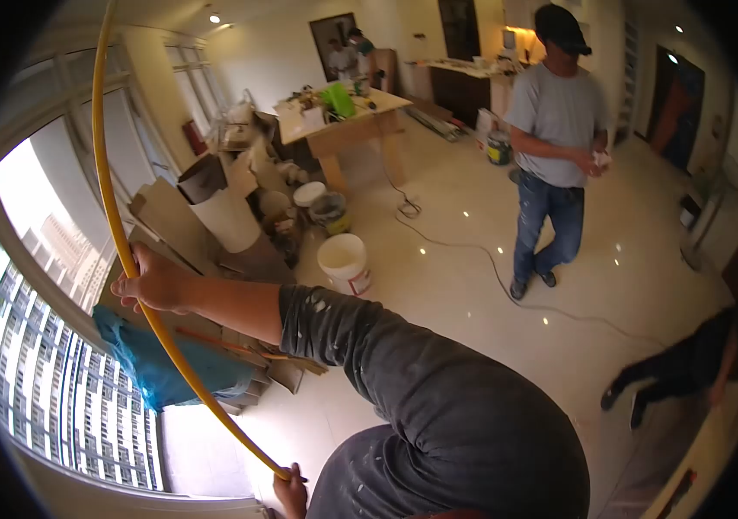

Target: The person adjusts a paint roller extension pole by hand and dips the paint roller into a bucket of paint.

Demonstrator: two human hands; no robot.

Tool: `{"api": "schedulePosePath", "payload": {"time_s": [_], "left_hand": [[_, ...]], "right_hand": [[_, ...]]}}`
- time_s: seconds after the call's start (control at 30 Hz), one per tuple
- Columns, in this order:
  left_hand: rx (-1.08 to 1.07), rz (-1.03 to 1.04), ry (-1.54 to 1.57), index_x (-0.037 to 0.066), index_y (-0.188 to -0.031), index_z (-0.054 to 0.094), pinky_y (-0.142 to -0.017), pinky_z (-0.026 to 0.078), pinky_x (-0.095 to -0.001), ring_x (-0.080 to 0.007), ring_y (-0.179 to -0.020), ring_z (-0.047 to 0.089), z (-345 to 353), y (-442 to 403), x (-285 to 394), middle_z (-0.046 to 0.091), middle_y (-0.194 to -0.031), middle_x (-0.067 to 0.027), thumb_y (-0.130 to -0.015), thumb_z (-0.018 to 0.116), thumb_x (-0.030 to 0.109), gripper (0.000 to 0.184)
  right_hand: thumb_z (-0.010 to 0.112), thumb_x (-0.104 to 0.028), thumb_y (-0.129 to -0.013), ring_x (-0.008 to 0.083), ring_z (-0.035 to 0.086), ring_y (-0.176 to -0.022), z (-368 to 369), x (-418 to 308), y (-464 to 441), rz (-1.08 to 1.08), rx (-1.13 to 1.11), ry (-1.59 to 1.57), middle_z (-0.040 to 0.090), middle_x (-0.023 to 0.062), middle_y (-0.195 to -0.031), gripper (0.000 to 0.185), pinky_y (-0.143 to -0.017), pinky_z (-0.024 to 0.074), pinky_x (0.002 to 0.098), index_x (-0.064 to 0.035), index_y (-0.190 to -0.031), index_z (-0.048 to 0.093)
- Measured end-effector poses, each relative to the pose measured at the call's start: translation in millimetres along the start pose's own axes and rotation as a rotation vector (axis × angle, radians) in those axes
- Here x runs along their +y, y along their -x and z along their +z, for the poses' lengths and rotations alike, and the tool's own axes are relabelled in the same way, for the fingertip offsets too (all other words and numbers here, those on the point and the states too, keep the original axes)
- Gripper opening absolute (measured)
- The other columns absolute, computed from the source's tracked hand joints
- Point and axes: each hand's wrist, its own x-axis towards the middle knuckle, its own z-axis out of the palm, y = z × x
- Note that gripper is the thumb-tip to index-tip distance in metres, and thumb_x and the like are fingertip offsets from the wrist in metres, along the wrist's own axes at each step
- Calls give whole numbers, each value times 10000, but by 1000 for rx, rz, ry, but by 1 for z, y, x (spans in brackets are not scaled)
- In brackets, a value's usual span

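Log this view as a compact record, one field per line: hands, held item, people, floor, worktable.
upper_hand: gripping yellow tube, arm outstretched
lower_hand: on the tube near the bottom edge of view
tube_shape: long, curved, running out at top
person_midroom: standing, dark cap, grey shirt, jeans
person_lower_right: dark clothes, partly cropped
floor: white bucket, standing upright
worktable: bright green item on top, other contents too small to identify
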Motion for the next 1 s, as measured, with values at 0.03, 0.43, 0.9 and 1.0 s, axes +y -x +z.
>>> {"api": "schedulePosePath", "payload": {"time_s": [0.03, 0.43, 0.9, 1.0], "left_hand": [[-16, -40, 17, 34, -787, 531, -500, 402, -277, -95, -534, 474, 5, 20, 8, 529, -596, -29, -926, 689, 128, 231], [-113, 35, -128, -43, -1113, 556, -460, 431, -284, -123, -497, 516, 18, 12, 112, 555, -664, -53, -866, 722, 79, 322], [-400, -107, -322, -54, -1140, 592, -487, 394, -314, -127, -515, 483, 82, -45, 134, 534, -613, -44, -874, 688, 101, 323], [-391, -105, -393, -37, -1124, 609, -512, 417, -333, -141, -543, 500, 99, -67, 125, 557, -638, -64, -849, 730, 164, 361]], "right_hand": [[688, -132, -902, 203, 634, -891, -5, 1, 12, 31, 50, -57, 588, 92, -895, 507, -749, 551, 367, -17, -1295, 389], [623, -144, -941, 145, 547, -607, -39, 208, 177, 522, 363, -345, 508, 31, -795, 226, -608, 538, 349, -102, -1040, 425], [692, -412, -875, 227, 625, -810, -186, 286, 264, 1112, 94, -20, 609, 93, -931, 440, -662, 540, 449, -56, -1095, 558], [677, -422, -885, 229, 624, -808, -253, 303, 306, 1203, 199, 47, 609, 101, -906, 428, -677, 534, 449, -50, -1085, 609]]}}
